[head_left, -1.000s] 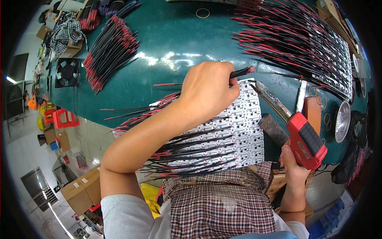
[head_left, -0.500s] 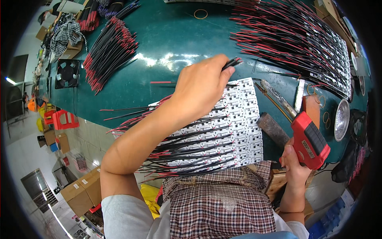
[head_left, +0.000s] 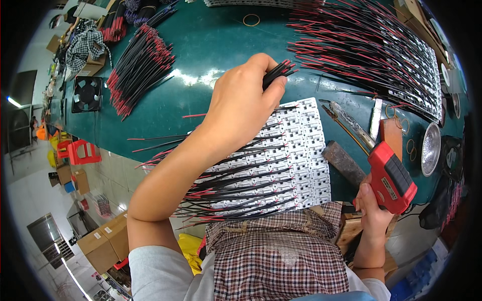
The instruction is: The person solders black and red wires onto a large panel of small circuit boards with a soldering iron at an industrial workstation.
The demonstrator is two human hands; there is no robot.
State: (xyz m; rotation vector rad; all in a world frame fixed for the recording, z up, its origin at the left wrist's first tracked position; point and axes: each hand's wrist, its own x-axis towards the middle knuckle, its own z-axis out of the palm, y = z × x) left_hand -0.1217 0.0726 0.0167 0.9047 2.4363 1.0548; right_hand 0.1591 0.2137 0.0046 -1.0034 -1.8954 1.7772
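My left hand point(head_left: 241, 103) is closed round a bundle of thin black wires point(head_left: 279, 73) with red ends. It is raised over the far edge of a white circuit board panel point(head_left: 307, 150). Rows of black and red wires point(head_left: 246, 175) lie across that panel and trail off its left side. My right hand point(head_left: 374, 213) grips a red soldering gun point(head_left: 393, 175) with a dark ribbed section, to the right of the panel. Its slim metal tip points up and left, apart from the boards. A dark metal bar point(head_left: 345, 164) lies between the panel and the gun.
A heap of black and red wires point(head_left: 140, 70) lies at the far left beside a small black fan point(head_left: 87, 94). Another wired panel point(head_left: 427, 75) fills the far right. Rubber bands, a brown block point(head_left: 391, 135) and a silver bowl point(head_left: 431, 150) sit near the gun.
My left hand has shifted a little left and away from me with its wires, and more of the bundle's tips show. My right hand and the soldering gun have hardly moved.
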